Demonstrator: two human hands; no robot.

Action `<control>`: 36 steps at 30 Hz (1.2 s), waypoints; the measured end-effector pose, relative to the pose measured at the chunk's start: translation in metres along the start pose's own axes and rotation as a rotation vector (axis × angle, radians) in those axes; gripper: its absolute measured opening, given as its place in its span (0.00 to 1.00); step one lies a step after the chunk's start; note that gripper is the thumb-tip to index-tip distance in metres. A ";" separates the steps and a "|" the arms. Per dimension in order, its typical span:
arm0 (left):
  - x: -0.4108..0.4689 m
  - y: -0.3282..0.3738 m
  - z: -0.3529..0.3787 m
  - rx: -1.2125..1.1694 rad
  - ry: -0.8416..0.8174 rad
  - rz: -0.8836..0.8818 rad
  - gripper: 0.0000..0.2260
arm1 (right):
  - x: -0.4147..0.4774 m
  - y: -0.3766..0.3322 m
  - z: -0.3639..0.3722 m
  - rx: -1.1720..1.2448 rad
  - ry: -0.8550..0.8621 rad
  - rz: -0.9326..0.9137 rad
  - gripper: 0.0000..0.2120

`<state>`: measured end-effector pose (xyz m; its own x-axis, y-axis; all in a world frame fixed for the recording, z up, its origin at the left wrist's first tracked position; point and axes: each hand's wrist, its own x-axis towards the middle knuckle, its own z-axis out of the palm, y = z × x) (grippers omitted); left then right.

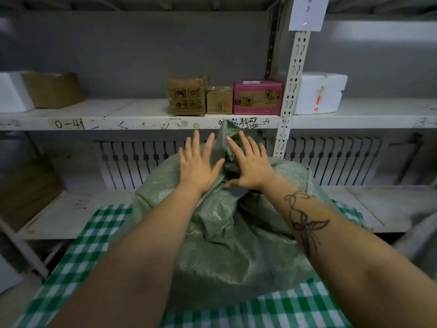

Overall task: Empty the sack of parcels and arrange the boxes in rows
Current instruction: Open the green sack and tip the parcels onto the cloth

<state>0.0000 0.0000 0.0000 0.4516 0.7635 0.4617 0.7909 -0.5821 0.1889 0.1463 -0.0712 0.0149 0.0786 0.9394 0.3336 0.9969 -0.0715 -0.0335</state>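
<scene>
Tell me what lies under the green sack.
The green sack sits on a green-and-white checked cloth, which shows around its base. What the cloth itself covers is hidden, and so is the part of the cloth beneath the sack.

A white metal shelf [132, 107] ran across the view in front of a grey wall [142, 48]. Its front edge carried a handwritten mark "0-41" [69, 124] and some scribbles, and a perforated upright post [294, 74] stood right of the middle with a paper sheet [307, 13] showing a "2" fixed at its top. Under this shelf a white radiator [331, 159] with dark ribs stood against the wall behind a lower shelf [78, 209], and nearest to the camera a green and white checked cloth [89, 237] covered the surface.
</scene>
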 end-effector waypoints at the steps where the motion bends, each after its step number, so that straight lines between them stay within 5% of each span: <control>1: 0.006 -0.004 0.001 -0.003 -0.011 0.014 0.33 | 0.005 -0.002 0.002 -0.027 -0.042 -0.004 0.58; 11: 0.049 -0.014 0.028 -0.289 -0.291 0.132 0.41 | 0.036 -0.008 0.032 0.175 -0.186 0.065 0.66; 14: 0.049 -0.010 0.036 -0.349 -0.266 0.122 0.32 | 0.039 -0.009 0.040 0.247 -0.139 0.113 0.64; 16: 0.047 -0.011 0.037 -0.416 -0.233 0.103 0.17 | 0.044 -0.008 0.043 0.252 -0.130 0.149 0.61; 18: 0.044 -0.016 0.035 -0.502 -0.212 0.086 0.03 | 0.049 -0.007 0.045 0.178 -0.166 0.158 0.48; 20: 0.039 -0.022 0.031 -0.565 -0.230 0.090 0.05 | 0.052 -0.004 0.044 0.112 -0.174 0.121 0.26; 21: 0.037 -0.024 0.029 -0.535 -0.287 0.101 0.15 | 0.051 -0.004 0.042 0.094 -0.156 0.125 0.19; 23: 0.030 -0.027 0.027 -0.380 -0.463 0.109 0.46 | 0.047 -0.005 0.038 0.032 -0.112 0.145 0.14; 25: 0.025 -0.021 0.025 -0.271 -0.508 0.077 0.62 | 0.042 -0.006 0.034 0.002 -0.087 0.136 0.15; 27: 0.024 -0.012 0.029 -0.241 -0.515 0.020 0.64 | 0.039 -0.007 0.030 0.179 -0.054 0.090 0.13; 30: 0.026 0.002 0.037 -0.269 -0.476 -0.039 0.53 | 0.031 -0.006 0.026 0.543 -0.038 0.069 0.08; 32: 0.026 0.010 0.039 -0.296 -0.421 -0.027 0.40 | 0.023 0.000 0.026 0.671 -0.060 0.097 0.15; 36: 0.025 0.010 0.041 -0.365 -0.341 -0.091 0.19 | 0.017 0.013 0.022 0.666 -0.116 0.051 0.53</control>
<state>0.0362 0.0247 -0.0224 0.5453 0.8279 0.1314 0.6649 -0.5226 0.5337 0.1606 -0.0487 -0.0001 0.0874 0.9728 0.2143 0.7717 0.0699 -0.6321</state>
